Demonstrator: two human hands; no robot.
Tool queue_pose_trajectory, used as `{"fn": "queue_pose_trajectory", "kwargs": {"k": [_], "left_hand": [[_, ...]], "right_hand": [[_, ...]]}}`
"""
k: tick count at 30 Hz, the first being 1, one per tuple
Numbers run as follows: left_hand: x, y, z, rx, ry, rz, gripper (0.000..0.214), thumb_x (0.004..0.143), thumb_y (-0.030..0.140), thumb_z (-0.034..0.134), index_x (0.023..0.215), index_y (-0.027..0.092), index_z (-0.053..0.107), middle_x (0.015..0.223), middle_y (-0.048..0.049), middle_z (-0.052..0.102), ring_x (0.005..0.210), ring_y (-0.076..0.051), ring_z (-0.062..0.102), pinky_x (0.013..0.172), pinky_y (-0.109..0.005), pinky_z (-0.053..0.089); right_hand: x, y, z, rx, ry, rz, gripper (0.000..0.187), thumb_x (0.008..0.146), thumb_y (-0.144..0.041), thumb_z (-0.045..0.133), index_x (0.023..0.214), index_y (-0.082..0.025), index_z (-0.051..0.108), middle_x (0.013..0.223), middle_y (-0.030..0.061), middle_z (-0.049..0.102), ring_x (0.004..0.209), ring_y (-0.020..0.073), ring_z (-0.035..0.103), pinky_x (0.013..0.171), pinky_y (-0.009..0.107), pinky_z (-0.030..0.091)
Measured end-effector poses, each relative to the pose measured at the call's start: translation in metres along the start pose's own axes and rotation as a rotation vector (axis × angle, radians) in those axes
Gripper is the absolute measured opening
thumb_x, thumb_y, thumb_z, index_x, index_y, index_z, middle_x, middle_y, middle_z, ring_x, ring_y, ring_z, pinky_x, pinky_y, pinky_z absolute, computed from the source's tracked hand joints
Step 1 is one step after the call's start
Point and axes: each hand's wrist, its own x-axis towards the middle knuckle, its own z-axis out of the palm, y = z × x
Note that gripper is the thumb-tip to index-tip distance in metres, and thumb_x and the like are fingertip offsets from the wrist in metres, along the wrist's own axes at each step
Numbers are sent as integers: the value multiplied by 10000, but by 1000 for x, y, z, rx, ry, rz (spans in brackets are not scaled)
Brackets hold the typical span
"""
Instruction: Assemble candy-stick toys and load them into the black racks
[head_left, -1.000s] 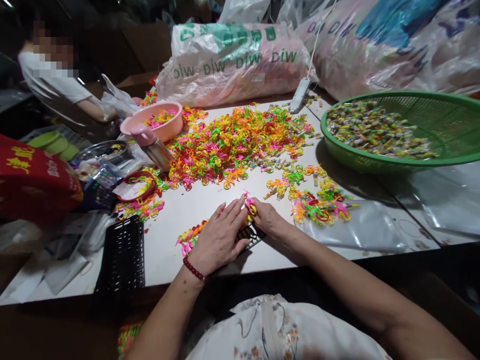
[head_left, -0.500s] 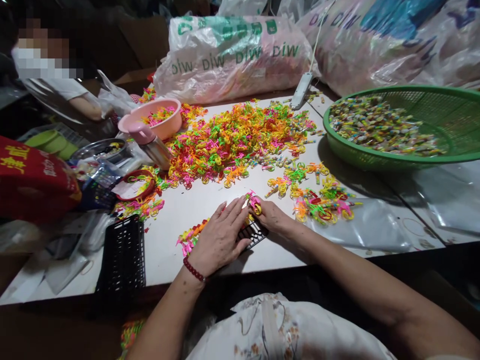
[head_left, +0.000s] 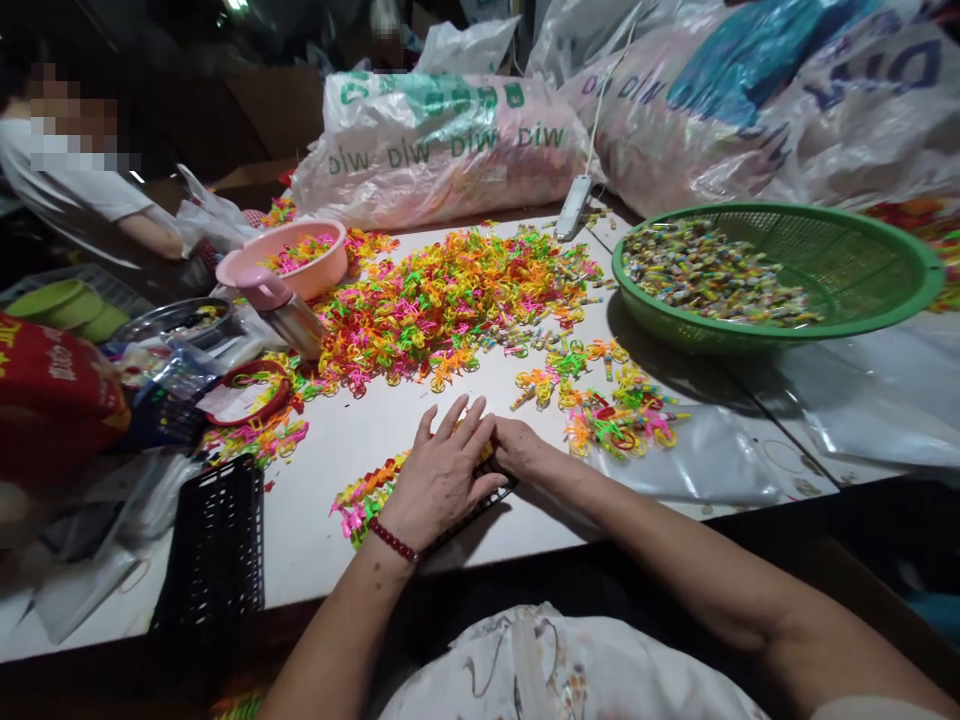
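My left hand [head_left: 442,475], a red bead bracelet at its wrist, lies flat with fingers spread over a black grid tray [head_left: 480,495] near the table's front edge. A row of coloured plastic toy pieces [head_left: 364,490] sticks out from under it on the left. My right hand [head_left: 521,450] rests right beside it, fingers curled and tucked against the left fingertips; whatever it pinches is hidden. A big heap of neon plastic pieces [head_left: 442,300] covers the middle of the table. A smaller sorted cluster [head_left: 607,415] lies just right of my right hand.
A green mesh basket [head_left: 862,310] of small wrapped pieces stands at right. At left are a pink bowl [head_left: 330,270], a pink-capped bottle [head_left: 281,305] and a black basket [head_left: 217,545]. Large plastic sacks [head_left: 442,150] line the back. Another person [head_left: 112,210] sits far left.
The pink and yellow piece held up at my right fingertips is no longer visible. My right hand has lowered against the tray and left fingers. The view has shifted slightly left.
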Motion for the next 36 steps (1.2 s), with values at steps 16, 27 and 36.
{"fn": "queue_pose_trajectory", "kwargs": {"k": [16, 27, 36], "left_hand": [[0, -3, 7, -18, -8, -18, 637, 870, 468, 547, 1387, 138, 375, 1461, -140, 429, 1423, -270, 275, 1160, -457, 228], [14, -14, 3, -45, 12, 12, 345, 940, 446, 443, 1142, 180, 526, 1275, -108, 571, 1301, -235, 440, 1094, -440, 308], [15, -14, 3, -59, 19, 30, 308, 977, 410, 355, 978, 182, 562, 1135, -81, 612, 1311, -232, 424, 1076, -417, 327]], "right_hand": [[3, -11, -55, -726, 27, 271, 315, 977, -334, 405, 1100, -128, 610, 922, 158, 663, 833, 254, 623, 741, 334, 437], [-26, -21, -61, -591, 231, 315, 74, 909, -235, 503, 943, -194, 555, 807, 68, 663, 695, 185, 583, 608, 270, 358], [-24, -15, -41, -94, 250, 193, 142, 833, -208, 516, 950, -177, 590, 764, 14, 652, 682, 150, 581, 652, 255, 412]]}}
